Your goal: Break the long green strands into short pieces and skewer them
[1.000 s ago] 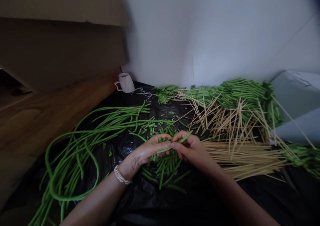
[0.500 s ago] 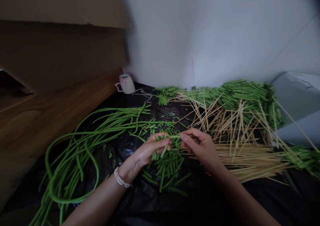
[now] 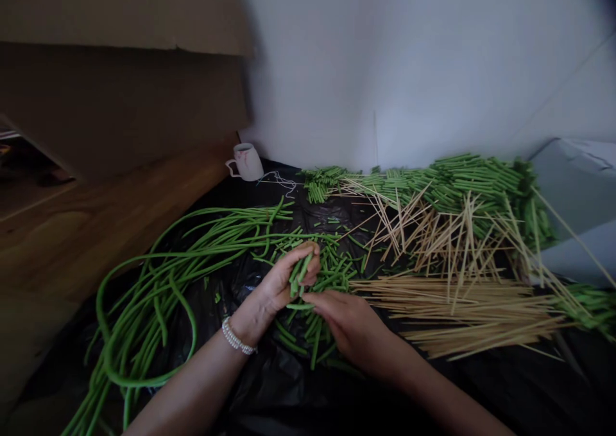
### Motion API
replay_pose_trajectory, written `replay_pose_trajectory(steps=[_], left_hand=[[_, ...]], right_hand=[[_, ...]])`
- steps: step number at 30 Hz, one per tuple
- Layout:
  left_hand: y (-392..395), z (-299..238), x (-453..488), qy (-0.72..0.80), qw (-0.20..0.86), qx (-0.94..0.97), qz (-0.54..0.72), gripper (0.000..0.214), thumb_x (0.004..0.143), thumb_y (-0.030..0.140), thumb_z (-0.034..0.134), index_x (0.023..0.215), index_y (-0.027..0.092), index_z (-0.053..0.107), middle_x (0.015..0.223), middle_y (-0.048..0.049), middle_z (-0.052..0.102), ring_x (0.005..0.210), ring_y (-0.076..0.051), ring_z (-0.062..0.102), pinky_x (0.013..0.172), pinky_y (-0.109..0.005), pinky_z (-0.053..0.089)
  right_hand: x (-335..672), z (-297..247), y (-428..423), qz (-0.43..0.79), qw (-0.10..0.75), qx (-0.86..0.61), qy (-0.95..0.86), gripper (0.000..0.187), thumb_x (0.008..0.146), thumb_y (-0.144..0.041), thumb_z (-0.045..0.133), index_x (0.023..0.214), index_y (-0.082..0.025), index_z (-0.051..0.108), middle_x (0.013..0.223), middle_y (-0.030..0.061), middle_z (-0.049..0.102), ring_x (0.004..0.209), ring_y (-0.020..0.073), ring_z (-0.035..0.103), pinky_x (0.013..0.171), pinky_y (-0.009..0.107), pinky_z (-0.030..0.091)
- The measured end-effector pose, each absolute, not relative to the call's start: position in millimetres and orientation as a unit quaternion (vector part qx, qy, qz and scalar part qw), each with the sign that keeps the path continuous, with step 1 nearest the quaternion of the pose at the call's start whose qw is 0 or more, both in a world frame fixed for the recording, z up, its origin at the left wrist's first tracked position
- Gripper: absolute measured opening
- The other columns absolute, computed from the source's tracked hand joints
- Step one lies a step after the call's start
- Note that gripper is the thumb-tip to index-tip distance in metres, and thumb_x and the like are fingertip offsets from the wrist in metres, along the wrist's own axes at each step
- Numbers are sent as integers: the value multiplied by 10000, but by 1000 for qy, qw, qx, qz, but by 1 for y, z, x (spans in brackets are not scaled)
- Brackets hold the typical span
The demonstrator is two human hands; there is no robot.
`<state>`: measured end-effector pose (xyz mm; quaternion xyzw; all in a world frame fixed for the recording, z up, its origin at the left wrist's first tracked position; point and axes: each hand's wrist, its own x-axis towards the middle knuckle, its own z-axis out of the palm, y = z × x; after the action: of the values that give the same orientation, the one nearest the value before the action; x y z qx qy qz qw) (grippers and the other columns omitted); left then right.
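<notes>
My left hand (image 3: 283, 282), with a bead bracelet at the wrist, is closed round a small bunch of cut green bean pieces (image 3: 299, 272) held upright above a pile of cut pieces (image 3: 332, 272) on the black plastic sheet (image 3: 269, 384). My right hand (image 3: 344, 323) lies palm down just below it, fingers curled on a single bean piece (image 3: 301, 306) in the pile. Long uncut green beans (image 3: 158, 282) sprawl to the left.
Bamboo skewers (image 3: 462, 307) lie spread to the right, with skewered green beans (image 3: 462, 182) stacked behind them along the white wall. A white mug (image 3: 246, 161) stands at the back corner. A wooden surface (image 3: 96, 224) and cardboard (image 3: 120, 89) are at left, a grey box (image 3: 577, 192) at right.
My right hand has dropped from the skewers' near ends down to the cut-bean pile. My left hand has gathered several pieces and turned them upright.
</notes>
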<state>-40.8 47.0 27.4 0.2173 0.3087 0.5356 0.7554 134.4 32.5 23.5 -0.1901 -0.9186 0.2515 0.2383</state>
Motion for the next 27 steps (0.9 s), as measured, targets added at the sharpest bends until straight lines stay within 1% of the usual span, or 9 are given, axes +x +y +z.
replay_pose_trajectory(steps=[3,5,8,13,15,18,22,25,27], left_hand=[[44,26,-35,370,714,316,504,221,822,363,641,817,158,559,529,53,440,436,-55,349,419,-161,271],[42,25,-33,395,685,367,490,311,806,449,651,798,154,553,537,56,432,459,-56,337,439,-165,261],[39,24,-33,402,654,437,468,425,738,550,681,759,144,557,570,50,437,508,-66,350,481,-178,280],[37,25,-34,416,605,527,429,470,688,594,696,743,139,593,672,11,508,623,-103,424,597,-209,341],[37,25,-35,413,600,542,419,496,684,622,681,753,138,602,669,10,501,622,-107,416,590,-214,333],[37,25,-38,408,602,558,400,481,670,597,707,752,135,603,639,28,475,593,-96,383,562,-211,302],[38,27,-40,415,605,586,345,361,695,458,746,760,127,616,628,36,491,580,-85,385,556,-210,295],[37,28,-37,414,608,599,317,304,734,407,726,753,122,621,629,24,521,586,-89,415,566,-215,317],[36,27,-34,418,602,593,334,289,766,400,699,751,122,619,646,11,547,605,-98,451,583,-219,338]], right_hand=[[139,33,37,263,243,-197,-913,369,905,-87,366,1206,-163,566,1055,90,698,945,172,652,795,286,502],[142,38,40,257,246,-220,-908,309,929,-122,356,1122,-172,592,974,78,707,876,172,659,757,287,494],[147,45,44,248,259,-259,-897,248,975,-214,351,970,-181,597,848,57,695,771,162,652,691,268,464],[152,50,48,163,288,-298,-895,273,988,-267,372,802,-196,559,667,9,629,572,126,581,554,254,358],[153,50,49,137,283,-302,-900,286,985,-271,380,766,-194,547,636,4,613,547,124,562,542,261,333],[153,50,49,105,264,-313,-906,301,981,-264,380,739,-190,545,621,9,604,530,127,538,541,274,308],[153,49,50,77,231,-318,-916,322,977,-274,378,720,-188,552,621,22,601,543,137,523,547,288,274],[152,48,52,118,223,-329,-910,349,977,-303,375,685,-195,532,582,6,565,519,126,485,536,284,253],[151,45,54,168,234,-346,-893,368,974,-326,380,649,-201,502,557,-9,532,499,115,448,526,277,246]])
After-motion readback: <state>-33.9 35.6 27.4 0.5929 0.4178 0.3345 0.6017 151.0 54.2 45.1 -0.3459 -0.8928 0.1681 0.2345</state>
